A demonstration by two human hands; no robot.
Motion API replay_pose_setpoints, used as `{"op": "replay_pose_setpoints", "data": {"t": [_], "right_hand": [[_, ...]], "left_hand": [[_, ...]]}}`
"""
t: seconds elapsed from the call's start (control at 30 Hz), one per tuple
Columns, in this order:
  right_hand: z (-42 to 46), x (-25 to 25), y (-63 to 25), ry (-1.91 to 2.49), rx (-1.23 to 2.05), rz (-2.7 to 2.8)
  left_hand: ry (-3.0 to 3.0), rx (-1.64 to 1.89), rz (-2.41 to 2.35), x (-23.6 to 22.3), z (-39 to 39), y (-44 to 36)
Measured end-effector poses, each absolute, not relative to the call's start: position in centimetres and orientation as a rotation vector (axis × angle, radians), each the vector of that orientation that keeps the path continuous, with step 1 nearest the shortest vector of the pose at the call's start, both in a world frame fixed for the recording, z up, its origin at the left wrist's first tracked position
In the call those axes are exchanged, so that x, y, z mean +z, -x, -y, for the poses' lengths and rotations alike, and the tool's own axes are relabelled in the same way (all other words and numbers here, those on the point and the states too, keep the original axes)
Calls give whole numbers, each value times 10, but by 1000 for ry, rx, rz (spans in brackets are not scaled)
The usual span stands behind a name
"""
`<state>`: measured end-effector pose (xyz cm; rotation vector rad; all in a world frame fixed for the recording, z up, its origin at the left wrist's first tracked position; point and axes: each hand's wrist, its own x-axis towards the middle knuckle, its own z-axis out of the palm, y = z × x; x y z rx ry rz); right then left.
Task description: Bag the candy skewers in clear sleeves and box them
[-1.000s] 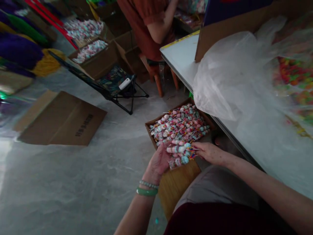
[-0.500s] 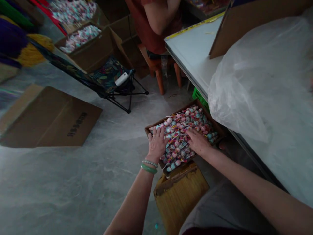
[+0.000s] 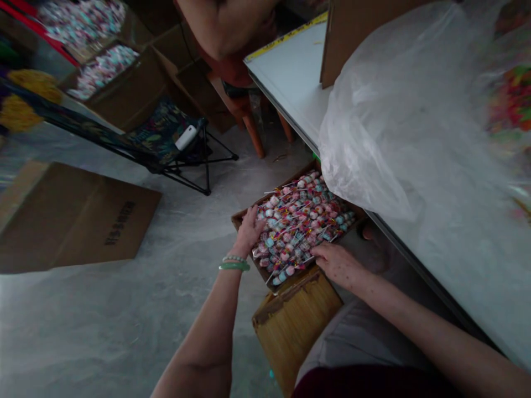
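A shallow cardboard box point(image 3: 244, 214) is packed with wrapped lollipops point(image 3: 290, 221), pink, white and blue balls on white sticks. At its left side, my left hand point(image 3: 250, 229) lies with fingers stretched over the rim and against the outermost candies. A pale bead bracelet and a green bangle point(image 3: 234, 266) circle that wrist. My right hand point(image 3: 337, 265) is at the near right edge of the box, its fingers curled together by the lollipops. What those fingertips hold, if anything, is hidden.
A wooden stool point(image 3: 296, 320) stands just below the box. To the right is a white table point(image 3: 286, 83) with a large clear plastic bag point(image 3: 373, 127). A folding chair point(image 3: 153, 132), a large carton point(image 3: 83, 215), candy-filled boxes point(image 3: 120, 99) and a seated person point(image 3: 224, 33) are beyond.
My right hand has moved from the middle of the lollipops to the near right edge, and its fingers have curled. My left hand has shifted outward to the box's left rim.
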<state>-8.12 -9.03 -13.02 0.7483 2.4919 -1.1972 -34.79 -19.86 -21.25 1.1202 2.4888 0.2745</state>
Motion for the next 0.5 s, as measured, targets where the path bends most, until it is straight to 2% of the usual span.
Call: {"op": "replay_pose_setpoints", "data": {"t": [0.13, 0.27, 0.5], "right_hand": [[87, -124, 71, -793, -1237, -2471], [88, -125, 64, -806, -1187, -2453], [91, -116, 56, -743, -1088, -2441]], "left_hand": [[-1242, 314, -2695, -203, 229, 323], [-1504, 62, -2580, -202, 229, 309], [-1346, -238, -2580, -204, 219, 306]]}}
